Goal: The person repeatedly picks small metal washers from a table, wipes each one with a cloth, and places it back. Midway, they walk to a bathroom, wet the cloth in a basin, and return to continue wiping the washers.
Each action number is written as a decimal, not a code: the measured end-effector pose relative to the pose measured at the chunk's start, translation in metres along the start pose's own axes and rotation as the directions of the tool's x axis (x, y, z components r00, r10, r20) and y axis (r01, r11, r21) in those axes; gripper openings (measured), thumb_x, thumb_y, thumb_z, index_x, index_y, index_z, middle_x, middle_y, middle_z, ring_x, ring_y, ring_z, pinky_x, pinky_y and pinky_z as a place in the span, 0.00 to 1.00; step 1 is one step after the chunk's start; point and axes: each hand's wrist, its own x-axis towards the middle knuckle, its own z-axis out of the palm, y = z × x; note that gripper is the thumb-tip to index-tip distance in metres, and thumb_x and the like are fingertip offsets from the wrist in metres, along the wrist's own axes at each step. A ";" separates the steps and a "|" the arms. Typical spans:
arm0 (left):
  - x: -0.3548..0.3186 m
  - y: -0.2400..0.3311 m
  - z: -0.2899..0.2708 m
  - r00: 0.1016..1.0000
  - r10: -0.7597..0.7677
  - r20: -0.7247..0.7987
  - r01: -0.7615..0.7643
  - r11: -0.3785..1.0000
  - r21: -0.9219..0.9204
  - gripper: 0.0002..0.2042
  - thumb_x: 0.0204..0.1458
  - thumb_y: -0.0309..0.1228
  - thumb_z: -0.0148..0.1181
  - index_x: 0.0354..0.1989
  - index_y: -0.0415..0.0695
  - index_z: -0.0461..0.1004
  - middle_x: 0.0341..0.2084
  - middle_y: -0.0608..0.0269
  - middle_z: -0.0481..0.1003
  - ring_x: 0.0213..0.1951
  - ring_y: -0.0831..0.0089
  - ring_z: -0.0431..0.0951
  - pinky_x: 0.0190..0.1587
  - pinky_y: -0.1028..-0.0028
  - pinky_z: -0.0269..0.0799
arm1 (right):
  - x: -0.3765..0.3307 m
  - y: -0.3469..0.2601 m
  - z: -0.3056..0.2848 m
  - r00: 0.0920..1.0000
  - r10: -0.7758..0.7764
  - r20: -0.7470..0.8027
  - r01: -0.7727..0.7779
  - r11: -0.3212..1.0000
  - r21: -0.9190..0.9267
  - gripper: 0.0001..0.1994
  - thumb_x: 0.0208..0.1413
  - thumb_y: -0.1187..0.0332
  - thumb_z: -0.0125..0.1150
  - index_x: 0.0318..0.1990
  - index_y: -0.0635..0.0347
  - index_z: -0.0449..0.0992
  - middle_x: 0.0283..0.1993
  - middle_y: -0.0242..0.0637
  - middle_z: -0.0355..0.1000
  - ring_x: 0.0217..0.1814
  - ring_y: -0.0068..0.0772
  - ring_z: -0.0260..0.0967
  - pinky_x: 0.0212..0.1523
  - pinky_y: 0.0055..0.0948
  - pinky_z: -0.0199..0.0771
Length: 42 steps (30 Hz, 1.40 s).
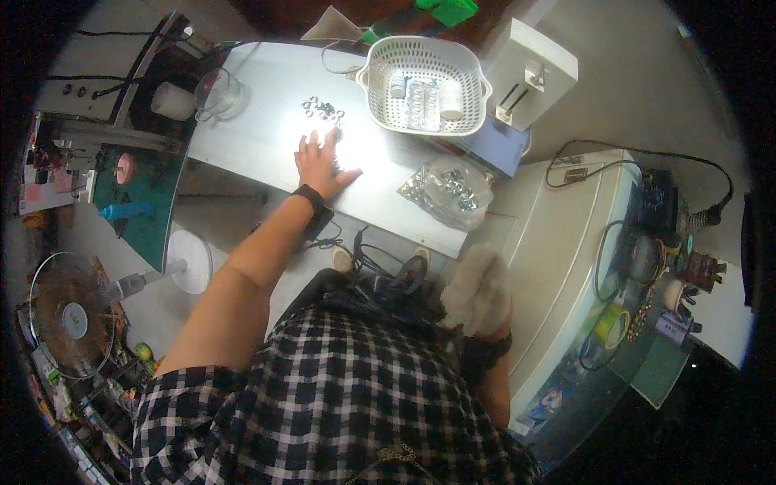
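On the white tabletop (259, 145), my left hand (322, 170) lies with its fingers spread. Its fingertips reach the near side of a loose group of small metal nuts (324, 109). Some of the pieces by the fingertips are lost in glare. My right hand (482, 295) is off the table's front right corner, close to my body. It is a pale, motion-smeared shape; its fingers, and anything in them, cannot be made out. A clear plastic bag (457, 194) with shiny metal parts inside rests at the table's right front edge, between my hands.
A white perforated basket (380, 105) holding blister packs and small containers stands at the back. Beside it is a white box-shaped device (537, 77). A clear jug (220, 97) sits at the left end. A pale cabinet (558, 218) borders the right; a fan (74, 319) stands left.
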 end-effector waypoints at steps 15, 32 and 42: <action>-0.012 0.062 0.027 0.950 -0.291 -0.117 0.285 0.956 -0.065 0.48 0.41 0.56 0.65 0.70 0.53 0.49 0.64 0.36 0.53 0.66 0.35 0.47 0.62 0.38 0.46 | -0.012 -0.005 -0.056 0.858 0.374 0.353 -0.472 0.303 0.828 0.18 0.66 0.56 0.46 0.50 0.64 0.68 0.33 0.34 0.69 0.26 0.31 0.68 0.27 0.26 0.72; -0.016 0.075 0.035 0.945 -0.327 0.025 0.323 0.914 -0.245 0.46 0.49 0.55 0.59 0.72 0.52 0.42 0.68 0.33 0.39 0.68 0.33 0.37 0.63 0.34 0.39 | -0.027 0.001 -0.041 0.948 0.153 0.281 -0.157 0.988 -0.007 0.19 0.68 0.55 0.39 0.49 0.63 0.69 0.36 0.37 0.73 0.33 0.30 0.71 0.31 0.22 0.74; -0.015 0.001 -0.029 0.976 0.097 0.194 0.000 0.895 -0.447 0.42 0.50 0.38 0.62 0.71 0.50 0.43 0.67 0.31 0.40 0.69 0.37 0.40 0.68 0.54 0.48 | -0.016 0.014 -0.044 0.909 0.414 0.055 -0.365 0.724 0.585 0.12 0.63 0.65 0.51 0.44 0.66 0.73 0.39 0.37 0.74 0.40 0.28 0.73 0.41 0.21 0.76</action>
